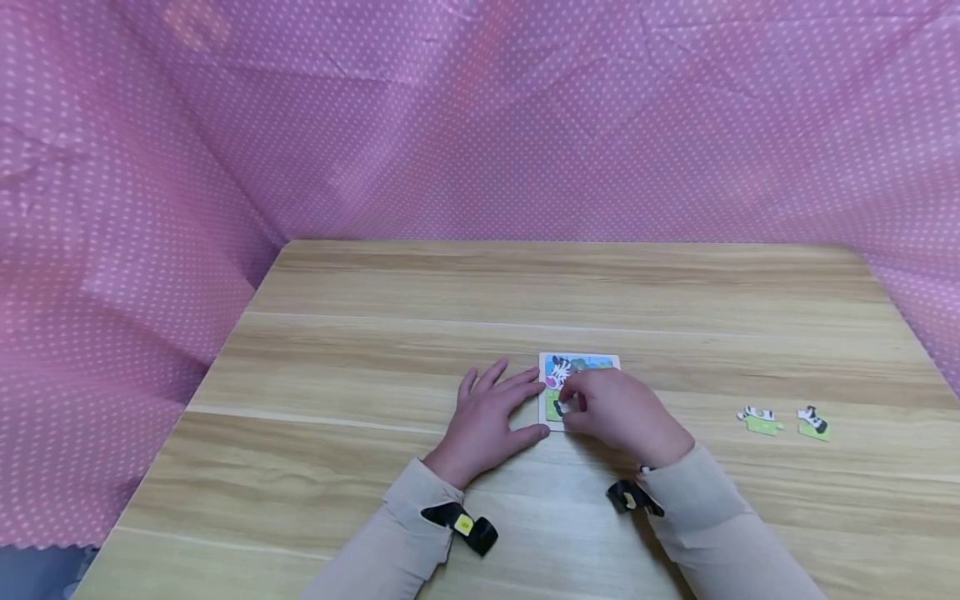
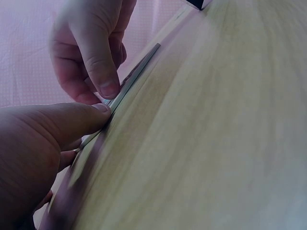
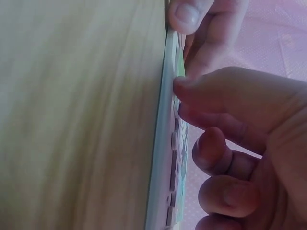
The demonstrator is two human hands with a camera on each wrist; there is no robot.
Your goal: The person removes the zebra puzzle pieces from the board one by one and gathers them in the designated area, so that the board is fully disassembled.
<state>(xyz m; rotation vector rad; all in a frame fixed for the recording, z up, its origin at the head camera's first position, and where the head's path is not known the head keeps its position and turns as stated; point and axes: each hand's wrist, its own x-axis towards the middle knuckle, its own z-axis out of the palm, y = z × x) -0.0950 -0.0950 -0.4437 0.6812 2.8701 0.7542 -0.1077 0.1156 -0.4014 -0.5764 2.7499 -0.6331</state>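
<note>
A small zebra picture puzzle in a white-edged board (image 1: 543,417) lies flat on the table. My left hand (image 1: 487,425) rests at the board's left edge, fingers spread, with thumb and fingertips touching it; in the left wrist view its thumb (image 2: 86,117) presses on the edge. My right hand (image 1: 622,412) covers the right part of the board. Its thumb and index finger pinch a small puzzle piece against the board's lower part, the other fingers curled, as the right wrist view shows the hand (image 3: 249,139) too. The piece is mostly hidden by the fingers.
Two loose puzzle pieces lie on the table to the right, one white and green (image 1: 761,422), the other with a black and white part on green (image 1: 813,423). Pink dotted cloth (image 1: 480,125) hangs behind and beside the wooden table (image 1: 360,350).
</note>
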